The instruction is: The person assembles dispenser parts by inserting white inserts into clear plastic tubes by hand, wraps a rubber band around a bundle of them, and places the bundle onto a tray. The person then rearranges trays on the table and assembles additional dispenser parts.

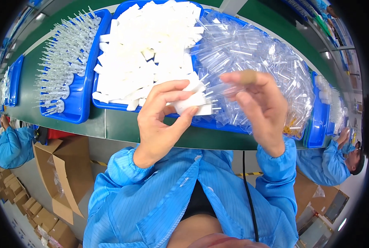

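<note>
My left hand (161, 120) is closed around several white plastic pieces (196, 100), pinched between thumb and fingers. Thin pale tips stick out from their right side. Just to the right, my right hand (261, 105) has its thumb and fingers bent round a clear plastic sleeve (225, 90), blurred and hard to make out against the heap behind it. A tan band (248, 77) wraps one right finger. Both hands are raised over the near edges of the blue trays.
A blue tray (95, 89) holds a heap of white pieces (151, 45); clear plastic sleeves (250, 53) fill another. Thin-tipped parts (68, 53) stand at left, over a blue tray (77, 108). The green table's edge (151, 140) lies near me. Co-workers in blue sit at both sides.
</note>
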### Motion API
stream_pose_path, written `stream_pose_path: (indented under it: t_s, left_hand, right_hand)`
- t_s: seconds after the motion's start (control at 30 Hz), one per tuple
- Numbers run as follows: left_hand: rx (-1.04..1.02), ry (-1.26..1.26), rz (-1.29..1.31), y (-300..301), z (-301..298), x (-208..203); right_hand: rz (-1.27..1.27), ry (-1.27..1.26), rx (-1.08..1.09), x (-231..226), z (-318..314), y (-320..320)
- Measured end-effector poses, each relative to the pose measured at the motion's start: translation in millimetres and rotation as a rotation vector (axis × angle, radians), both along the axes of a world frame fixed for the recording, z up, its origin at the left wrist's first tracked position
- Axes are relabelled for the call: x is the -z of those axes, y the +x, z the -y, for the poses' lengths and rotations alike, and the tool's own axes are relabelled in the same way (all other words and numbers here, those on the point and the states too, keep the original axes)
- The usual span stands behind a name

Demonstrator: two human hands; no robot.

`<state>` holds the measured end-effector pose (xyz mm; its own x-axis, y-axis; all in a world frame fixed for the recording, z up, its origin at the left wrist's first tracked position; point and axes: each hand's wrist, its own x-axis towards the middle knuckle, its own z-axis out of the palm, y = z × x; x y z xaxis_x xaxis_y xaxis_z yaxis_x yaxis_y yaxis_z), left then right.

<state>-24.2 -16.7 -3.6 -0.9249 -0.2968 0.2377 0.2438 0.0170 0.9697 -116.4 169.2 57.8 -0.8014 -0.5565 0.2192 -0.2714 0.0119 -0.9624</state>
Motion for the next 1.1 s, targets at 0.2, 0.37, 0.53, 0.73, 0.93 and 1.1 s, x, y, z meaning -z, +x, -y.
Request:
stream_pose_path:
  t_s: [0.2, 0.37, 0.53, 0.73, 0.93, 1.1]
  left_hand:
    - [-0.005, -0.092, 0.017, -3.5, -13.1, -5.3]
    - [-0.007, -0.091, -0.007, -4.2, -19.6, -2.5]
    - [0.001, -0.041, -0.011, -4.9, -21.9, -3.2]
    - [0.021, -0.060, -0.001, -4.4, -26.0, -3.9]
    - [0.029, -0.078, 0.005, -4.2, -27.4, -3.1]
    - [0.012, -0.052, -0.006, -4.1, -29.5, -0.9]
  right_hand:
    - [0.079, -0.011, 0.090, 11.7, -6.0, 11.6]
    - [0.063, -0.025, 0.134, 16.7, -9.6, 14.9]
    - [0.062, -0.113, 0.176, 18.2, -18.5, 16.7]
    - [-0.026, 0.053, 0.104, 14.4, -28.0, 11.8]
    - [0.032, -0.057, 0.090, 21.4, -19.8, 17.5]
    - [0.128, -0.186, 0.167, 31.2, -18.3, 22.1]
